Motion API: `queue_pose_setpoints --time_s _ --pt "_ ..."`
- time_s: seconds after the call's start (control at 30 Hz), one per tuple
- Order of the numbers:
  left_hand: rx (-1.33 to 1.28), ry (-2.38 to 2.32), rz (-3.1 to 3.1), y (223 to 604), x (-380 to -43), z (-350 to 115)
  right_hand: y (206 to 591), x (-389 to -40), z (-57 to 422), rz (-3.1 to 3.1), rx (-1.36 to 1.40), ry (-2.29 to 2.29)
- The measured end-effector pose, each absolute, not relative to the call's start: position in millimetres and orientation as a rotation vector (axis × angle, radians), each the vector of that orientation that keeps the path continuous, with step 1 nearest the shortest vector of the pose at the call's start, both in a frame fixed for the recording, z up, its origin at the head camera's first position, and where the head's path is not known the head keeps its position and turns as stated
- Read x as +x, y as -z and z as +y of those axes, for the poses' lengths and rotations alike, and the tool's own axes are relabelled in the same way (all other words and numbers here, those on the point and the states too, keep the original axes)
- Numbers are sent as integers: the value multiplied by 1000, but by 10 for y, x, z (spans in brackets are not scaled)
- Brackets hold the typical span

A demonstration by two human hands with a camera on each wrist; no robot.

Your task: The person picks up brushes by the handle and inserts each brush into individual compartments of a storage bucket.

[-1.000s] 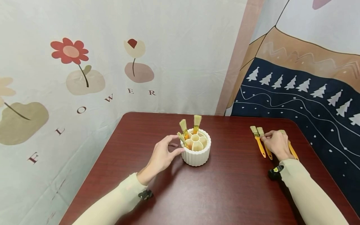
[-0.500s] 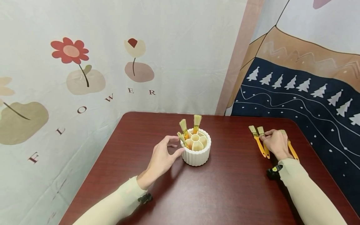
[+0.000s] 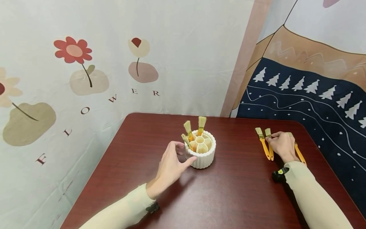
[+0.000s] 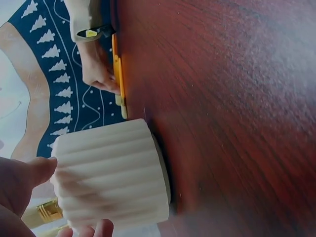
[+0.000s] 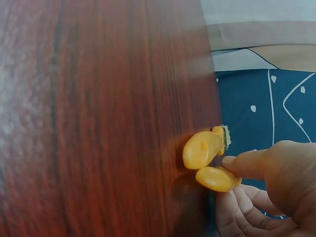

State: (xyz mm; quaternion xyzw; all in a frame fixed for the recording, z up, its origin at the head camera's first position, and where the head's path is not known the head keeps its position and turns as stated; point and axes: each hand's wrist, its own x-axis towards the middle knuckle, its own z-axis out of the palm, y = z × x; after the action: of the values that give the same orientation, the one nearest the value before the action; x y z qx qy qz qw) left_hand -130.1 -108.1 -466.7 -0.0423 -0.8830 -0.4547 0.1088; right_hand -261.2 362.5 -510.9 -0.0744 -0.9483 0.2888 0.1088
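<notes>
A white ribbed round holder point(image 3: 201, 160) with petal-shaped compartments stands on the table, several bristle brushes point(image 3: 187, 126) upright in it, bristles up. My left hand point(image 3: 168, 162) is at its left side, thumb and fingers spread apart; in the left wrist view the thumb tip is right at the holder's rim. At the right, my right hand point(image 3: 281, 146) pinches a yellow-handled paintbrush point(image 5: 217, 178) between thumb and fingers, near its bristle end. Just left of it lies another paintbrush point(image 3: 262, 143). A further paintbrush point(image 3: 298, 152) lies to the right, partly hidden by the hand.
The dark red wooden table point(image 3: 228, 197) ends at the back against a pale curtain point(image 3: 183, 57) printed with flowers. Beyond its right edge hangs a navy cloth point(image 3: 303, 105) with white trees. A dark device point(image 3: 278, 176) is strapped at the right wrist.
My left hand has shifted slightly right, its thumb now overlapping the holder's front. The pinched paintbrush has turned a little more upright in view, its handle end slightly left and up.
</notes>
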Motion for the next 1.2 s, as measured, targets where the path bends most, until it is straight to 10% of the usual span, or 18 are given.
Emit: queue_pose_setpoints --time_s 1.2 --pt "-69 1244 -2644 4654 -1344 -1026 4903 -2436 3478 -2679 -259 -912"
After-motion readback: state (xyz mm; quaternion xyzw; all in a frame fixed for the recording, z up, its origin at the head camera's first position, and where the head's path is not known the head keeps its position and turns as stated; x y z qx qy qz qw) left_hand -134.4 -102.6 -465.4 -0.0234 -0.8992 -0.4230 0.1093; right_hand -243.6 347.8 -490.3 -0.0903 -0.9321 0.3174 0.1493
